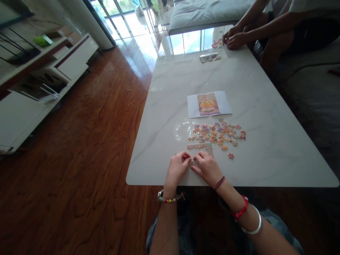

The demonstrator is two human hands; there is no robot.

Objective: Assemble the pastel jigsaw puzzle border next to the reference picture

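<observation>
My left hand (178, 167) and my right hand (206, 167) rest close together near the front edge of a white marble table (252, 166). Their fingertips pinch small puzzle pieces (192, 163) between them. Just beyond my fingers lies a joined strip of puzzle (199, 146). Several loose pink and orange puzzle pieces (219, 132) are scattered behind it. A printed reference picture of a yellow chick (208, 104) lies farther back.
A clear plastic bag (183, 129) lies left of the loose pieces. At the far end another person's hands (235, 38) work on more pieces next to a small packet (209, 57). A wooden floor and a low white cabinet (39, 92) lie to the left.
</observation>
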